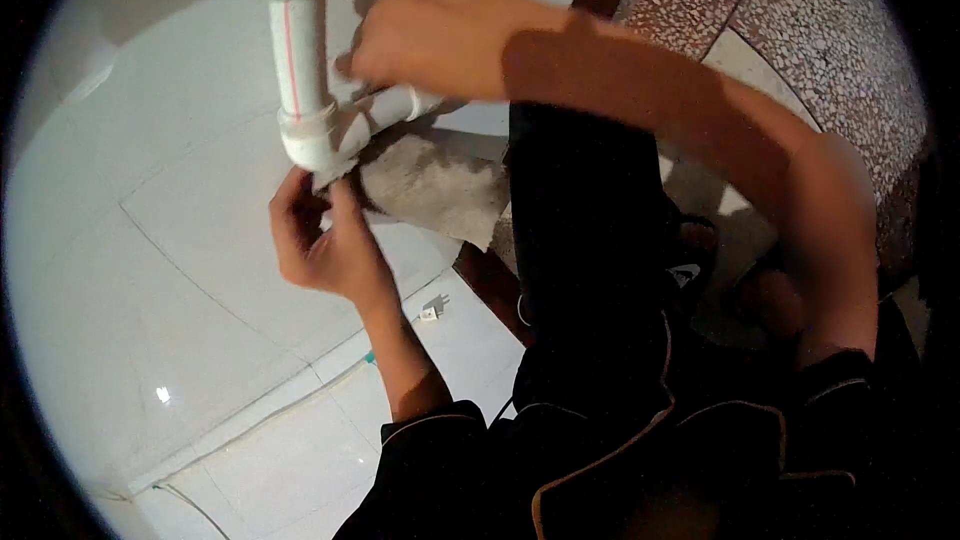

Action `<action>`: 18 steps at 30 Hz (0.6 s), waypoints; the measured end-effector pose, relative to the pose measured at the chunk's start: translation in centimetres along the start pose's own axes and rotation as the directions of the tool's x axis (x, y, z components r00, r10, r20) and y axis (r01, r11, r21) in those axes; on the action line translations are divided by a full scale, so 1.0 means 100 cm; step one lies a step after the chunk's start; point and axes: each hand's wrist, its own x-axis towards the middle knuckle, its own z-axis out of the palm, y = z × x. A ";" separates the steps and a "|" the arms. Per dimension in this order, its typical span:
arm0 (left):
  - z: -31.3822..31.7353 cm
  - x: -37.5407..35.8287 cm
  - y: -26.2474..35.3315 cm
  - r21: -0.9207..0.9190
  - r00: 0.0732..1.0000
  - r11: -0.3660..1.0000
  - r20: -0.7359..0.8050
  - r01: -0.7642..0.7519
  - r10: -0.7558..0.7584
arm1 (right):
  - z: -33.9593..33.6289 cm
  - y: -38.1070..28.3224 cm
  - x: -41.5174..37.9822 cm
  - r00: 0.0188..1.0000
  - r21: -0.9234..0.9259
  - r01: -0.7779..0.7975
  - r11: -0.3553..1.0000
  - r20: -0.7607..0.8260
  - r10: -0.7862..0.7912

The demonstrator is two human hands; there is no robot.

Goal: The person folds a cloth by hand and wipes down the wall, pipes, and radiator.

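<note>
A white pipe [300,60] with a red stripe runs down to a white elbow joint [318,140], from which another pipe section [390,110] leads off to the right. Just below the elbow, my left hand [335,240] pinches the edge of a grey-beige cloth [430,180], which stretches to the right under the pipe. Above the side pipe is my right hand [440,30], blurred, its fingers curled near the upright pipe. Whatever my right fingers hold, if anything, cannot be made out.
White tiles [180,210] lie at the left. A white plug [430,314] rests below the cloth. A thin cable [270,418] runs along the tile edge. Speckled reddish flooring [810,30] is at the upper right, and my dark-clothed leg [590,240] is in the middle.
</note>
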 end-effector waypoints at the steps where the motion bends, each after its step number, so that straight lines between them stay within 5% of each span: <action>1: -0.001 0.002 0.000 -0.016 0.998 0.998 0.005 0.059 -0.058 | 0.003 -0.003 -0.001 1.000 -0.038 -0.015 0.999 0.013 0.015; 5: 0.005 0.002 0.008 0.041 0.994 0.996 0.074 0.076 -0.079 | -0.007 0.012 0.001 0.997 -0.034 -0.016 0.999 0.070 0.018; 8: 0.005 0.000 0.007 0.063 0.993 0.994 0.071 0.088 -0.093 | -0.007 0.018 0.005 0.992 0.026 0.049 0.998 -0.119 -0.046; 12: -0.003 0.008 0.009 -0.015 0.991 0.992 -0.034 0.129 -0.130 | -0.005 -0.001 0.007 1.000 0.046 -0.005 0.999 0.015 0.004; 16: 0.010 -0.001 0.013 0.053 0.981 0.989 0.135 0.135 -0.141 | -0.014 0.011 -0.002 0.993 -0.022 -0.020 1.000 0.118 0.023; 18: 0.014 -0.002 0.014 -0.090 0.969 0.970 0.123 0.224 -0.213 | -0.016 0.016 0.004 0.994 -0.021 0.030 0.999 0.111 -0.027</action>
